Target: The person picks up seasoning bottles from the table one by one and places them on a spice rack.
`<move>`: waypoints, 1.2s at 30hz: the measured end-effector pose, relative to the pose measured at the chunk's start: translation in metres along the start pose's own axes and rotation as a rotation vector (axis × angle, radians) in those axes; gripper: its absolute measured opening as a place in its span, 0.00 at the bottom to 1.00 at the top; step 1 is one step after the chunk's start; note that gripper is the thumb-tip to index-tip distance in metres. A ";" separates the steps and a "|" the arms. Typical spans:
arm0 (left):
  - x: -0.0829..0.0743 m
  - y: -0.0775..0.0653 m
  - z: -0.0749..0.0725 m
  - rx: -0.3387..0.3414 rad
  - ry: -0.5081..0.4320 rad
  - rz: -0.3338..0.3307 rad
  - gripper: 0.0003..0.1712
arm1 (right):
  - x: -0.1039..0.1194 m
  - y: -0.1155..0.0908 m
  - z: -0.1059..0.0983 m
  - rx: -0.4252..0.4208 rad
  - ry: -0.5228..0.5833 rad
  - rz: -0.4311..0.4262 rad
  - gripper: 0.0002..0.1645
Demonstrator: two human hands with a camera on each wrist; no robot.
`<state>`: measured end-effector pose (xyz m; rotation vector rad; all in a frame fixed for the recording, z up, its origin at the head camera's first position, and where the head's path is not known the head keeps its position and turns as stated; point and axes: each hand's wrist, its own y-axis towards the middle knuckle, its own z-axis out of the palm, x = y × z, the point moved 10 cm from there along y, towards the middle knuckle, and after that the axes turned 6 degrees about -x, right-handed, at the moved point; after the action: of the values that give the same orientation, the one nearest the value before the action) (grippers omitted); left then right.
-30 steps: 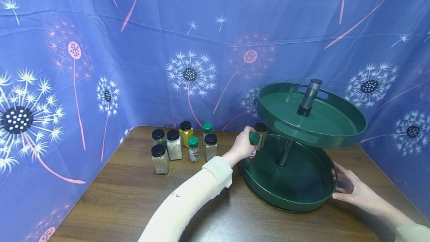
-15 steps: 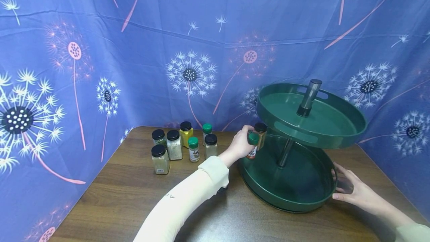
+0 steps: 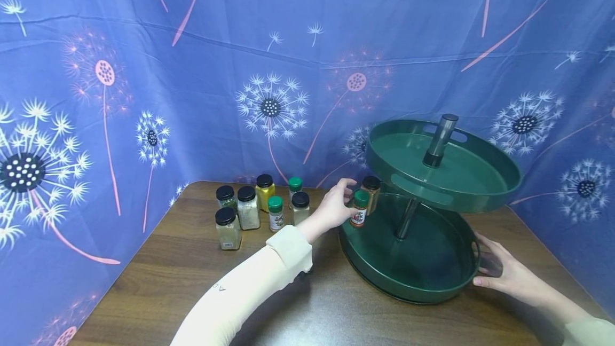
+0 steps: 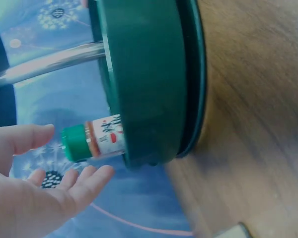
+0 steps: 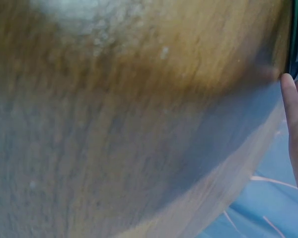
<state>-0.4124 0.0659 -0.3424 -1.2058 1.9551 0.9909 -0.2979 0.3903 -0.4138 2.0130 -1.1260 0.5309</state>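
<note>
In the head view a small spice bottle [image 3: 359, 209] with a green cap and orange-red contents stands upright at the left inside the lower tier [image 3: 408, 292] of a green two-tier round tray. My left hand [image 3: 331, 204] is beside it, with thumb and fingers spread; the left wrist view shows gaps between the hand and the green cap [image 4: 75, 143]. Just behind that bottle is a black-capped jar [image 3: 372, 196] of brown spice. My right hand [image 3: 502, 271] touches the lower tier's right side with extended fingers; in the right wrist view its fingertips [image 5: 286, 82] meet the dark green edge.
Several spice jars stand at the back left of the wooden table [image 3: 158, 282], among them a yellow jar [image 3: 265, 194] and a green-capped shaker [image 3: 276, 214]. The upper tier [image 3: 451, 175] overhangs the lower one on a metal post [image 3: 441, 140]. A blue dandelion-print cloth [image 3: 202, 95] surrounds the table.
My left hand has let go of the green-capped spice bottle and drawn back to the left, its fingers spreading. The bottle now stands in the lower tier. My right hand stays at the tray's side.
</note>
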 end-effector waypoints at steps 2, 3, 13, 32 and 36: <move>-0.002 -0.003 -0.007 0.004 -0.007 0.003 0.38 | 0.001 0.000 0.000 0.003 0.005 -0.006 0.58; -0.003 -0.005 -0.010 0.007 -0.007 0.002 0.38 | 0.001 0.001 0.000 0.004 0.010 -0.008 0.58; -0.009 -0.032 -0.049 -0.004 -0.069 0.015 0.37 | 0.003 0.006 0.001 0.012 0.004 0.000 0.57; -0.038 -0.095 -0.120 -0.115 0.046 0.220 0.39 | 0.001 0.006 -0.002 -0.019 -0.037 0.046 0.54; -0.036 -0.106 -0.134 -0.136 0.076 0.229 0.41 | 0.000 0.005 -0.003 -0.024 -0.040 0.053 0.54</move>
<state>-0.3184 -0.0633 -0.2720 -1.1234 2.1508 1.2274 -0.3018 0.3910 -0.4099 1.9858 -1.2072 0.5034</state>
